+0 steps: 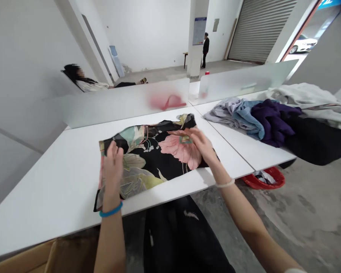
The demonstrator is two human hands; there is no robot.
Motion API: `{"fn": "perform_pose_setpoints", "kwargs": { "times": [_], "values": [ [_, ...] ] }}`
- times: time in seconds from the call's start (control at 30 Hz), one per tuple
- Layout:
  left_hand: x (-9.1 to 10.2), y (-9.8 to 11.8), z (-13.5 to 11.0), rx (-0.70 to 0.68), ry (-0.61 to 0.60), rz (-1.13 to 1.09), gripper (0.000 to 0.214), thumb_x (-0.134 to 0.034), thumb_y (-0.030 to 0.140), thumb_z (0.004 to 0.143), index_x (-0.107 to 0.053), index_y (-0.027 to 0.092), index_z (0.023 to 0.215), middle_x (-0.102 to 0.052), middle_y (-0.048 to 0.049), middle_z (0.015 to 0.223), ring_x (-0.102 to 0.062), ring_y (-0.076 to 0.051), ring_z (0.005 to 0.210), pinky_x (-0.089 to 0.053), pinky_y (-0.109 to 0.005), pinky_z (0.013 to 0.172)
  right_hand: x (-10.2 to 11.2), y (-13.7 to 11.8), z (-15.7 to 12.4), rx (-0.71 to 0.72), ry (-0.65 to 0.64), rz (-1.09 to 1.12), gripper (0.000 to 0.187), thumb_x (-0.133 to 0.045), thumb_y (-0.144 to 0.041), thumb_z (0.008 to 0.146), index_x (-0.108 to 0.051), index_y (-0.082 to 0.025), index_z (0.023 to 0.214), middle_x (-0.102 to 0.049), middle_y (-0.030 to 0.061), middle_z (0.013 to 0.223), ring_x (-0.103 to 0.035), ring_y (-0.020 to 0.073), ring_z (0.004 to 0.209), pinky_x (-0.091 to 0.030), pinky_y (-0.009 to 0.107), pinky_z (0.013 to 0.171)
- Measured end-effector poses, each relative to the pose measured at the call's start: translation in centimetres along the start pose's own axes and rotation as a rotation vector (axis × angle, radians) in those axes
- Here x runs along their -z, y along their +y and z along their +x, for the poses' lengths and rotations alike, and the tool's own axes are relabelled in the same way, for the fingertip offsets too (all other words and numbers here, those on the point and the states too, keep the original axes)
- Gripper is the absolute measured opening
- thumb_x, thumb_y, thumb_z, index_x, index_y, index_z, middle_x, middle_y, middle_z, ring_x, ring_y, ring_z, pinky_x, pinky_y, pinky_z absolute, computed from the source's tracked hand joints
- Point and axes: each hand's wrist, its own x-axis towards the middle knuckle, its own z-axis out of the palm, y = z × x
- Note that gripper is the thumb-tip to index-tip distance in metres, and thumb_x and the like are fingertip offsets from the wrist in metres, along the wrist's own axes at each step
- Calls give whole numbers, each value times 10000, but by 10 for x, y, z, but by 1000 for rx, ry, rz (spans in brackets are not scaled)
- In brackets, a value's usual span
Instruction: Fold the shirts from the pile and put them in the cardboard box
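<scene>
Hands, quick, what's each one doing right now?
Left hand: open, flat on the cloth.
Right hand: on the cloth's far edge; grip unclear.

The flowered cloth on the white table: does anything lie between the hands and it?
Nothing visible does. The left hand and the right hand both lie directly on the flowered cloth. The pile of clothes lies apart, on the next table to the right.

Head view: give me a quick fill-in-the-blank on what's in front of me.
The left hand and right hand touch the floral cloth, whose background is ____.
The left wristband is ____.
The basket on the floor is ____.
Missing: black; blue; red.
</scene>
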Motion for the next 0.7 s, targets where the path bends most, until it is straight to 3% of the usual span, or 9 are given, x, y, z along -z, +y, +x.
{"fn": "perform_pose_setpoints", "kwargs": {
  "times": [0.07, 0.13, 0.2, 0.27, 0.37, 0.57, 0.7],
  "values": [
    [-18, 4, -26, -51, -96, 154, 592, -424, 474, 921, -356, 183, 1432, -409, -140, 1471, -366, -266, 1363, -274, -473, 1127, -23, 5, -21, 148, -200, -310, 448, -448, -429, 925, -505, -194, 1302, -505, 96, 1385, -442, 227, 1301, -341, 439, 1085],
    [-38, 3, -58, -132, -306, 331, 582, -379, 457, 937, -362, 149, 1430, -449, -148, 1442, -378, -281, 1354, -204, -519, 1144, -44, 15, -46, 198, -348, -624, 480, -485, -405, 922, -489, -186, 1350, -405, 123, 1464, -321, 286, 1379, -272, 518, 1107],
    [-57, -4, -84, -198, -495, 468, 568, -347, 435, 946, -385, 122, 1418, -460, -158, 1429, -375, -303, 1353, -198, -547, 1135, -57, 27, -66, 189, -413, -852, 506, -510, -396, 919, -474, -189, 1379, -329, 136, 1503, -242, 321, 1408, -235, 564, 1106],
    [-68, -14, -96, -251, -586, 580, 563, -343, 423, 946, -409, 105, 1406, -428, -158, 1449, -341, -317, 1370, -214, -545, 1128, -60, 37, -77, 181, -439, -960, 512, -502, -396, 927, -461, -190, 1394, -310, 138, 1507, -234, 324, 1409, -242, 554, 1107],
    [-61, -31, -96, -274, -548, 724, 568, -331, 421, 945, -433, 88, 1394, -385, -153, 1474, -312, -330, 1382, -203, -536, 1133, -51, 41, -83, 203, -455, -1003, 522, -473, -402, 940, -438, -182, 1412, -294, 125, 1514, -254, 321, 1402, -279, 508, 1106],
    [-4, -69, -90, -43, -297, 913, 595, -316, 448, 932, -474, 72, 1365, -452, -182, 1425, -381, -368, 1334, -242, -578, 1098, -24, 38, -103, 253, -469, -1033, 541, -457, -399, 947, -411, -150, 1425, -324, 117, 1501, -282, 290, 1396, -320, 471, 1094],
    [11, -78, -97, -60, -250, 951, 616, -267, 445, 935, -488, 44, 1348, -469, -185, 1412, -400, -350, 1325, -261, -536, 1104, -21, 40, -118, 268, -405, -1077, 521, -427, -390, 958, -422, -149, 1420, -343, 124, 1492, -298, 296, 1389, -343, 471, 1075]
  ]
}}
